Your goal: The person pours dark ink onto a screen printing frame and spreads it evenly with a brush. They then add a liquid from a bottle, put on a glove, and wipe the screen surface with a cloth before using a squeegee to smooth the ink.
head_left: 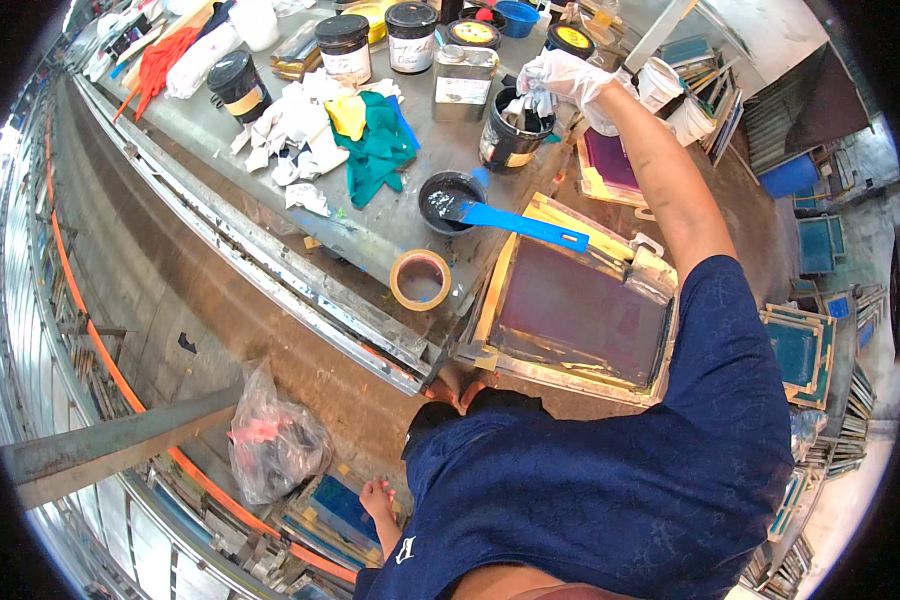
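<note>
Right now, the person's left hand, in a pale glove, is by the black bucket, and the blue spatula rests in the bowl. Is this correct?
No: the head view shows the right hand, in a pale glove, by the black bucket; the left hand is bare. The blue spatula does rest in the bowl.

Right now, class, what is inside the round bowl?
In the bowl: dark residue and one end of the blue spatula. Whatever that end covers cannot be seen.

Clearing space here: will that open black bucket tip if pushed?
The bucket stands upright and looks squat, so pushing probably slides it. Being open, it may spill if jolted; near the edge of the table, it could fall.
</note>
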`<state>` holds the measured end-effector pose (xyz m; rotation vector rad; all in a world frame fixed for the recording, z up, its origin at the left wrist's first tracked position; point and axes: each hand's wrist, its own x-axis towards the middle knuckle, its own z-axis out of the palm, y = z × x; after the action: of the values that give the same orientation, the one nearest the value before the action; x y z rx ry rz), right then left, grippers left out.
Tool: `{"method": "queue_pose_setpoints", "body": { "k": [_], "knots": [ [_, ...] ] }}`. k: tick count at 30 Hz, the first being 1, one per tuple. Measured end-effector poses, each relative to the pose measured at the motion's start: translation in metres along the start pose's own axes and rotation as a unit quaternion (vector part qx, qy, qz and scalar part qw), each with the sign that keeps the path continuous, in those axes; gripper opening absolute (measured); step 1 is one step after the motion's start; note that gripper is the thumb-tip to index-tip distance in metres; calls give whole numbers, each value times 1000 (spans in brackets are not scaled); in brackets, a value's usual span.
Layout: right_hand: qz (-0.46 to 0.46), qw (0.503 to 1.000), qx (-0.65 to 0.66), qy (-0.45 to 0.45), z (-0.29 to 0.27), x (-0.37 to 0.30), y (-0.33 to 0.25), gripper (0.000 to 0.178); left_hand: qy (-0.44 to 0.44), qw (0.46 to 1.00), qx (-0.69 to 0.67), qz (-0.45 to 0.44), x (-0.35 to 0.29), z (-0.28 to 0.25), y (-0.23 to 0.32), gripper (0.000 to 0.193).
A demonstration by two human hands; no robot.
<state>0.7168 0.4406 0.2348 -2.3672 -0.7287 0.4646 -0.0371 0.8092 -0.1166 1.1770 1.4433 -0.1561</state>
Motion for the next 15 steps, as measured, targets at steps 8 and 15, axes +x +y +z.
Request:
{"method": "queue_pose_setpoints", "body": {
  "k": [8,15],
  "knots": [
    [78,992,14,100,5,-1,1,23,-6,1000,21,-8,12,0,15,17],
    [3,977,18,214,4,-52,6,21,-44,995,86,13,35,-10,21,18]
  ]
}}
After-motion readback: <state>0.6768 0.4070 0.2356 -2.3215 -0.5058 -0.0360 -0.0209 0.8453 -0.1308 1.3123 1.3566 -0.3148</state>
